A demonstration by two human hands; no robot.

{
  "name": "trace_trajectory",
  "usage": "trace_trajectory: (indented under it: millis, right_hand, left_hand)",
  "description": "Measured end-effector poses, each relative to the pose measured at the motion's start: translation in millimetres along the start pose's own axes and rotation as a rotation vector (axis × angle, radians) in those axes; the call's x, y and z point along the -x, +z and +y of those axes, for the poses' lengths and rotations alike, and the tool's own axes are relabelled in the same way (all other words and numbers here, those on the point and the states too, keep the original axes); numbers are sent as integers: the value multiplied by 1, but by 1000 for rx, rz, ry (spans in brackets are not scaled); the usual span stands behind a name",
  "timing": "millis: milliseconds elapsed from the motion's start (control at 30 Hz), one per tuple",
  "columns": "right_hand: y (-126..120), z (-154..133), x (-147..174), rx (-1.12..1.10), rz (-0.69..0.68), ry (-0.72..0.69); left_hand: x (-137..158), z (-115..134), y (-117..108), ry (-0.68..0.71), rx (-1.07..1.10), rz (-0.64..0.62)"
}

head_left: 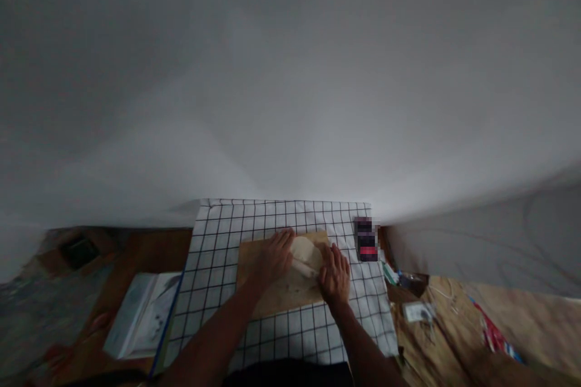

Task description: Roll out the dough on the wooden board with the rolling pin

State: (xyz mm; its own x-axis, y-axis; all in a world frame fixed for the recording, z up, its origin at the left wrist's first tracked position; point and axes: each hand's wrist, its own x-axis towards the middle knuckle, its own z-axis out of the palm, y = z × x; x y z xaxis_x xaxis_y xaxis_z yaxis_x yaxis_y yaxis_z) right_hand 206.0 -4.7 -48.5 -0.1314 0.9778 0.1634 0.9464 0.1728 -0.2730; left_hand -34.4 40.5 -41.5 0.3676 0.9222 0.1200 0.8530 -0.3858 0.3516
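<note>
A flattened round of pale dough [305, 248] lies on a wooden board [290, 295]. Across the dough's near side runs a light rolling pin [305, 268], slanting down to the right. My left hand [278, 254] is closed over the pin's left end, its fingers pointing forward and held together. At the other end, my right hand [334, 272] is curled around the pin near the board's right edge. Both pin ends are hidden under my hands.
A white checked cloth [218, 278] covers the table under the board. A blurred-out dark and red item [367, 239] lies at the cloth's right. A pale wall [290, 103] rises behind. Left of the table is an open book-like thing [145, 314]; clutter lies on the right.
</note>
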Motion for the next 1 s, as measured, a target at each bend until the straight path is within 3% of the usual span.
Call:
trace_trajectory:
  millis: [333, 567, 767, 900, 1000]
  right_hand:
    - [8, -13, 37, -26, 60, 22]
    - [16, -21, 60, -41, 50, 66]
    - [4, -11, 57, 34, -3, -54]
    - [-12, -3, 58, 32, -119, -201]
    - [-21, -1, 57, -24, -191, -233]
  left_hand:
    - [29, 7, -10, 42, -36, -25]
    - [65, 14, -10, 22, -126, 20]
    - [74, 15, -3, 2, -91, 98]
    - [73, 17, -5, -55, -1, 124]
    - [72, 20, -7, -112, 80, 145]
